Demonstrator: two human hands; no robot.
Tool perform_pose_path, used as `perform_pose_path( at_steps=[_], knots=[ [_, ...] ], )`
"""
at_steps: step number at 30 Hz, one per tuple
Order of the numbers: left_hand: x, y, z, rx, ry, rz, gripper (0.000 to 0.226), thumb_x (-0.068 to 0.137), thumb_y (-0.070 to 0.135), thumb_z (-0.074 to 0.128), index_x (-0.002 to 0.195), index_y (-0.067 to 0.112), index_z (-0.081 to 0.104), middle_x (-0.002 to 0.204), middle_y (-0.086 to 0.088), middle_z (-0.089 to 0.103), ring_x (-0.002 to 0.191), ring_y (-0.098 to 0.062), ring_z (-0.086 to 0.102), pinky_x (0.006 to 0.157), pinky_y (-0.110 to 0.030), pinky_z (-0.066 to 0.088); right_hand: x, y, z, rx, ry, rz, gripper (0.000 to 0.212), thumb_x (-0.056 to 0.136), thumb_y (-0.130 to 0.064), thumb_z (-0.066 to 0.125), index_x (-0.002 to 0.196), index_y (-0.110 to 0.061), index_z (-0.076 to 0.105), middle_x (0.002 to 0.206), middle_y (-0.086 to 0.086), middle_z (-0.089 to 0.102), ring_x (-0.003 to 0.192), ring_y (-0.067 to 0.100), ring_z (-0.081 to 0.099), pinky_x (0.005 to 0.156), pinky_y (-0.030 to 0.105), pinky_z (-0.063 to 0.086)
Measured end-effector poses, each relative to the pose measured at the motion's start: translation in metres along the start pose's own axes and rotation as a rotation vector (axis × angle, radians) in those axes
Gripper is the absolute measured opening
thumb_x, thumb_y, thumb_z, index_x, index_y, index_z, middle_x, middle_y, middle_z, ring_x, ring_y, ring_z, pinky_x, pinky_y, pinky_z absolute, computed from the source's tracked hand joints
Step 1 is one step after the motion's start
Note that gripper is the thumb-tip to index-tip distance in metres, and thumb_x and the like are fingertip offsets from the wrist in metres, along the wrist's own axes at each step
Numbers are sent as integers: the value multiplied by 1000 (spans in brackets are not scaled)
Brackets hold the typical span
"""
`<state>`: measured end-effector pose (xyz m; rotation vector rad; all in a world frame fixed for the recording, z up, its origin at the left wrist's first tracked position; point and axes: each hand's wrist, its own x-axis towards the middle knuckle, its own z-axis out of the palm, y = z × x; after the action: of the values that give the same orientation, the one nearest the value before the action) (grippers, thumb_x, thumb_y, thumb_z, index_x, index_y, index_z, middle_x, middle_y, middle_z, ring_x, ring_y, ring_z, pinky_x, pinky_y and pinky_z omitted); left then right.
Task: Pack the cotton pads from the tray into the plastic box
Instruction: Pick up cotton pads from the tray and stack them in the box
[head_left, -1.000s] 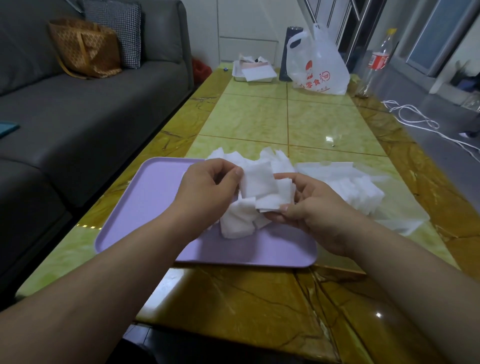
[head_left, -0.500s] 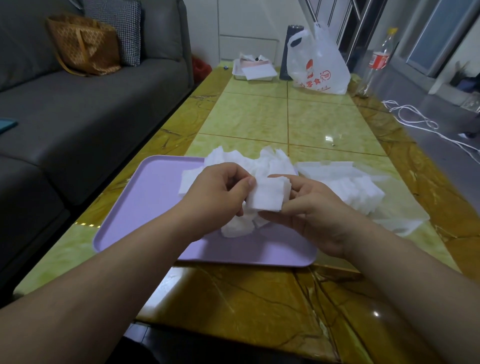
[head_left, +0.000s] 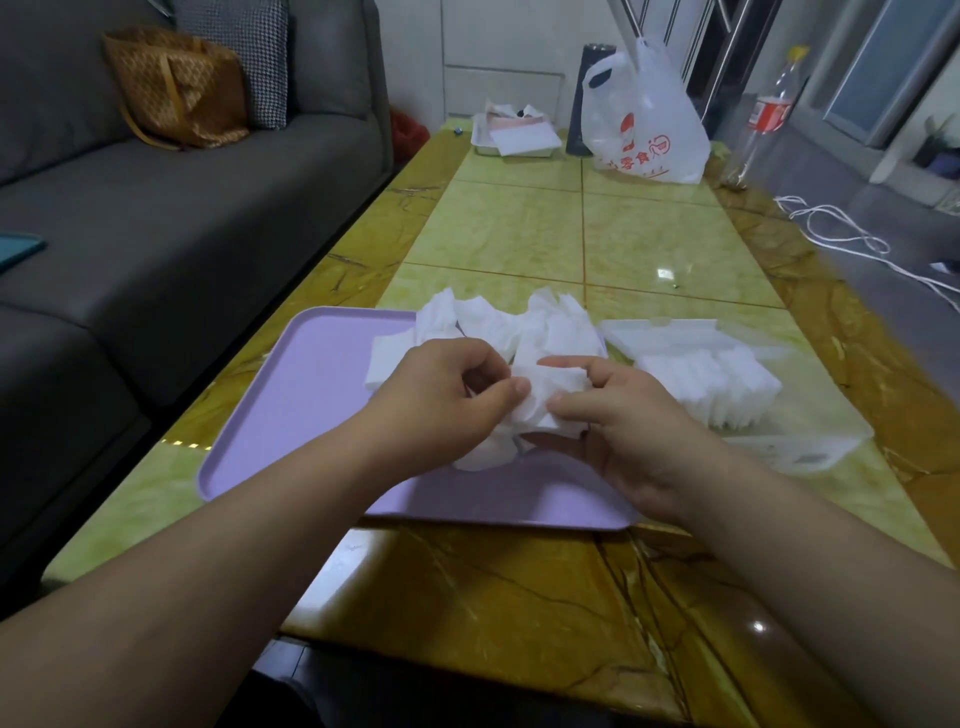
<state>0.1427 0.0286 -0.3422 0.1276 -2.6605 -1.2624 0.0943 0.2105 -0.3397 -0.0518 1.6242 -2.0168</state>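
Above one lilac tray (head_left: 291, 415) on the desk (head_left: 519, 228), left hand (head_left: 447, 395) and right hand (head_left: 639, 436) pinch a bunch of cotton pads (head_left: 550, 400) in curled fingers (head_left: 517, 387); one clear plastic box (head_left: 810, 452), right, holds a packed row.

Over the lilac tray (head_left: 291, 415), both hands meet on a small bunch of cotton pads (head_left: 550, 395). The left hand (head_left: 447, 395) pinches it from 9 o'clock and the right hand (head_left: 623, 431) from 3 o'clock. A loose heap (head_left: 498, 322) of pads lies on the tray at 12 o'clock of the hands. At 3 o'clock, just beside the tray, the clear plastic box (head_left: 810, 447) holds a row of packed pads (head_left: 711, 384). A white carrier bag (head_left: 644, 119) stands at the table's (head_left: 519, 234) far end, near 1 o'clock.
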Motion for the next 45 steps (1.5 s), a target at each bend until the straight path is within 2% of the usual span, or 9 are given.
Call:
perform_pose_path(
  at_steps=[6,11,15,19,27,30,34,42,45],
  knots=[
    [2,5,6,-119,39,-43,14,89,31,77,85,19,71,68,8,67,57,1,58,59,-20,51,-1,-3,-3,8,-49,-16,47,87,24,47,125,0,62,117,26,67,99,33,73,77,40,65],
    [3,4,8,-92,73,-23,14,87,32,79,85,21,70,75,3,71,63,-2,62,59,-23,52,-3,-2,-3,-67,-125,-35,49,81,-14,84,125,-6,64,119,19,74,111,33,73,94,52,60],
    [5,-3,-3,39,35,-5,11,91,34,74,88,24,71,79,9,71,64,2,60,58,-11,44,6,10,-7,-166,61,-77,33,91,8,68,121,-5,66,118,23,71,104,35,74,87,49,63],
    [6,-18,-10,289,-100,-23,14,88,38,74,89,24,71,87,9,70,77,-9,62,69,-24,49,10,19,-10,-387,149,-137,27,86,-13,75,111,-21,72,115,8,75,103,28,74,92,54,61],
    [8,-15,8,485,-114,9,49,73,70,69,105,35,57,101,15,57,93,-14,59,82,-38,55,13,22,-10,-291,159,-49,40,90,14,51,112,-16,66,114,18,69,99,34,74,85,53,63],
    [11,-12,12,433,-47,37,39,80,57,66,109,33,56,105,12,61,96,-17,61,82,-40,55,12,18,-7,-222,147,-28,39,90,18,43,112,-8,61,106,25,66,79,38,68,64,43,58],
    [13,-12,17,435,-122,65,52,82,37,62,132,41,54,110,11,58,107,-18,61,87,-38,53,11,20,-4,-239,166,-34,37,91,16,41,114,-7,59,95,25,67,71,38,60,59,41,52],
    [21,-21,7,228,-38,58,13,88,17,71,94,24,80,77,14,67,72,0,61,67,-19,46,12,20,-4,-197,160,-26,35,91,15,44,111,-8,61,104,20,68,76,32,70,65,42,60],
    [16,-21,-2,212,-9,92,8,84,16,73,83,21,79,79,10,69,71,0,62,69,-23,49,11,18,-4,-237,230,-92,37,90,11,46,109,-15,63,109,21,70,64,30,69,61,42,59]
  ],
)
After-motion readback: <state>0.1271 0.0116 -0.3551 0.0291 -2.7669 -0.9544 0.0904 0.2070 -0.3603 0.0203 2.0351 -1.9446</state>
